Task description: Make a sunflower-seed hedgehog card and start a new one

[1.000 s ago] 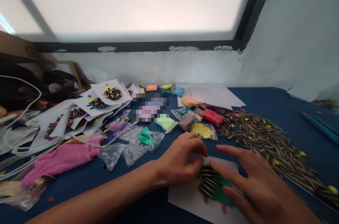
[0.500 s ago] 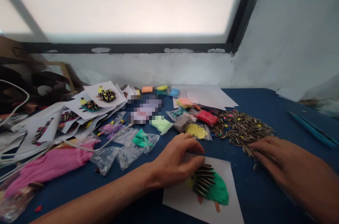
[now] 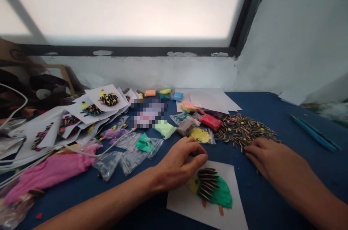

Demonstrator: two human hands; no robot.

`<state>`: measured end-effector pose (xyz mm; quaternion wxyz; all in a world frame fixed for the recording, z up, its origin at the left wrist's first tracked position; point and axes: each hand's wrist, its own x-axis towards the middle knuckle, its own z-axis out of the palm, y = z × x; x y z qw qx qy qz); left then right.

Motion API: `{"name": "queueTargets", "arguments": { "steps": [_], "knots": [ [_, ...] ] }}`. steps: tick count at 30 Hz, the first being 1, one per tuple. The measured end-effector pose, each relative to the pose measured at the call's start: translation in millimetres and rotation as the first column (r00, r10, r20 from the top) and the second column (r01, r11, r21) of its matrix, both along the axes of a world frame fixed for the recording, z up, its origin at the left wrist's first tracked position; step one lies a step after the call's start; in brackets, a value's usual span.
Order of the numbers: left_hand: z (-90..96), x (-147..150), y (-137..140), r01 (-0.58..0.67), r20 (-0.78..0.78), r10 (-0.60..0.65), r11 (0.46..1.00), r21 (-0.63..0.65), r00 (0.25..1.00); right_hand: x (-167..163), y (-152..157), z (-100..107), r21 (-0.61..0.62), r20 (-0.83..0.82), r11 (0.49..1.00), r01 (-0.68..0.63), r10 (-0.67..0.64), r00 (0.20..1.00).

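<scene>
A white sheet of paper lies on the blue table in front of me. It carries a clay hedgehog with a green body, a yellow face and orange feet, and sunflower seeds stuck in rows as spines. Over the sheet's upper left corner, my left hand rests with bent fingers, holding the paper down; its fingertips are partly hidden. My right hand is at the near edge of a sunflower seed pile, thumb and fingers pinched together. A sunflower seed shows at its fingertips. Small coloured balls lie among the seeds.
Clay packets, including a red one and an opened yellow one, lie beyond my left hand. Finished hedgehog pictures, plastic bags and pink clay cover the left side. Blue tweezers lie at the right. Blank sheets are at the back.
My right hand has shifted slightly left along the pile's near edge, its fingers still pinched. The left hand keeps its place on the paper, and the view has turned a little.
</scene>
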<state>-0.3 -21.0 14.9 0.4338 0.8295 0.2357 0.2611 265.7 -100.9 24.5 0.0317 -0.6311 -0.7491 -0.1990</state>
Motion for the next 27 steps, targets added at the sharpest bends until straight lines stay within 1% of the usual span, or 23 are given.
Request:
{"name": "queueTargets", "arguments": {
  "steps": [5,6,8,10,12,15,17,19,23,24,27],
  "knots": [
    [-1.4,1,2,0.010,-0.002,-0.010,0.999,0.037,1.000,-19,5,11,0.079,0.016,0.997,-0.001,0.000,1.000],
    [-1.4,1,2,0.014,0.001,-0.014,0.999,0.039,1.000,-23,4,13,0.094,-0.022,0.996,0.003,-0.001,1.000],
    [-0.7,1,1,0.022,0.000,-0.022,0.999,0.042,1.000,-32,2,15,0.084,-0.181,0.997,-0.001,0.016,0.983],
    [0.8,1,0,0.042,-0.011,-0.042,0.998,0.054,0.999,-41,-2,17,0.054,-0.390,0.997,-0.050,0.067,0.918],
    [2.7,1,-1,0.069,-0.030,-0.067,0.995,0.078,0.997,-49,-8,19,0.056,-0.536,0.993,-0.104,0.117,0.836],
    [5.8,0,-1,0.112,-0.083,-0.102,0.987,0.118,0.991,-55,-15,21,0.005,-0.666,0.986,-0.164,0.126,0.735],
    [7.6,-1,-2,0.135,-0.127,-0.118,0.981,0.140,0.985,-56,-20,21,-0.053,-0.712,0.980,-0.191,0.097,0.695],
    [8.7,-2,-2,0.155,-0.161,-0.131,0.976,0.150,0.978,-57,-24,20,-0.107,-0.718,0.974,-0.201,0.064,0.693],
    [8.7,-3,-2,0.170,-0.174,-0.143,0.974,0.151,0.974,-58,-27,13,-0.191,-0.662,0.950,-0.247,0.062,0.747],
    [8.4,-3,-2,0.168,-0.172,-0.142,0.974,0.151,0.975,-57,-28,10,-0.192,-0.640,0.949,-0.252,0.074,0.765],
    [7.8,-3,-2,0.162,-0.169,-0.137,0.975,0.149,0.976,-53,-28,2,-0.133,-0.550,0.968,-0.211,0.105,0.829]
  ]
}}
